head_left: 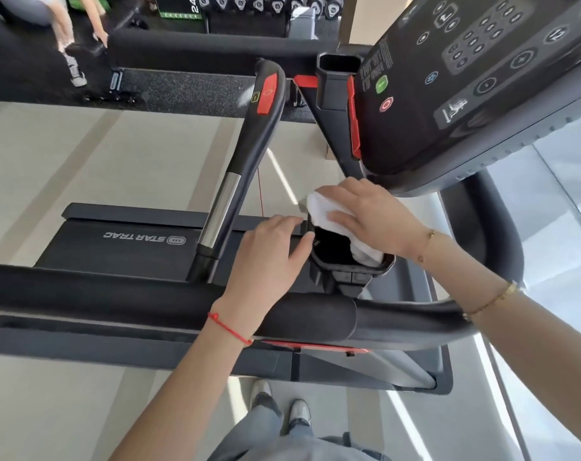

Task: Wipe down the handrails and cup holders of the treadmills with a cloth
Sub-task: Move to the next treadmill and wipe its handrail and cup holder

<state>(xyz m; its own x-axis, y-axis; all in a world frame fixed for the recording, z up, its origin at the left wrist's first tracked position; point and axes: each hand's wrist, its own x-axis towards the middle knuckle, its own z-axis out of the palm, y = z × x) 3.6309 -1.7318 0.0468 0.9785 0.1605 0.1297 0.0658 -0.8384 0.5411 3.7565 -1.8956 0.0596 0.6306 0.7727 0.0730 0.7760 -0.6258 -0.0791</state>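
A black cup holder [345, 272] hangs off the treadmill just beyond the thick black handrail [122, 287] that crosses the view. My right hand [375, 217] presses a white cloth [322, 209] onto the holder's far rim, and part of the cloth hangs down inside it. My left hand [269, 257] rests on the holder's left edge, fingers on its rim, with my wrist over the handrail. A second cup holder [339, 71] stands farther off beside the console. An inner handlebar [246, 154] with a red pad and a silver grip slants away to the left.
The black console [482, 78] with several buttons overhangs at the upper right. The treadmill belt [116, 241] marked STAR TRAC lies below left. A person's legs [69, 38] show at the far upper left beside a dumbbell rack [266, 5]. My feet [282, 407] stand on pale floor.
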